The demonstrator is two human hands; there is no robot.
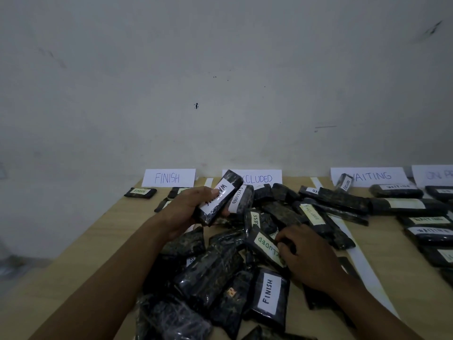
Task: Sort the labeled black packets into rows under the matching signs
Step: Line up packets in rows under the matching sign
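Over the pale wooden tabletop [73, 253], a black wrapped WAITING packet [220, 197] is gripped label-up by the left hand [183, 213], likely for reading, while a black EXCLUDED packet [263, 242] is pinched by the right hand [310, 257].

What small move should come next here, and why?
Probably carry the WAITING packet in the left hand rightward to the row under the WAITING sign; it is now held before the EXCLUDED sign. The right hand grips an EXCLUDED packet.

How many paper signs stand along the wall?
4: FINISH sign leftmost, EXCLUDED sign next, WAITING sign further right, and a cut-off sign at the right edge; more may lie off-frame.
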